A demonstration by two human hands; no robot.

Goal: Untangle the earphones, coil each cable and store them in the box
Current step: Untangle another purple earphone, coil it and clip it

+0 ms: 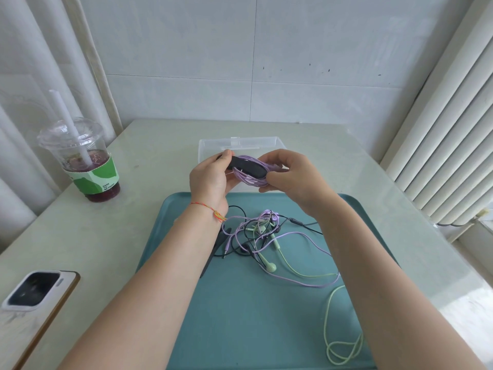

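Over a pale glossy bench (pixel 346 161), left hand (pixel 210 180) pinches a black strap (pixel 246 166) and right hand (pixel 290 173) grips the purple coil (pixel 250 180) it wraps, above a clear plastic box (pixel 240 144) and teal tray (pixel 240 303) of tangled thin cables (pixel 261 236).

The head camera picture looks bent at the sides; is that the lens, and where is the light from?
Head view: yes, wide-angle lens, the blinds and curtain lean outward; soft daylight enters at the right, with pale glare on the table; the hands cast almost no shadow.
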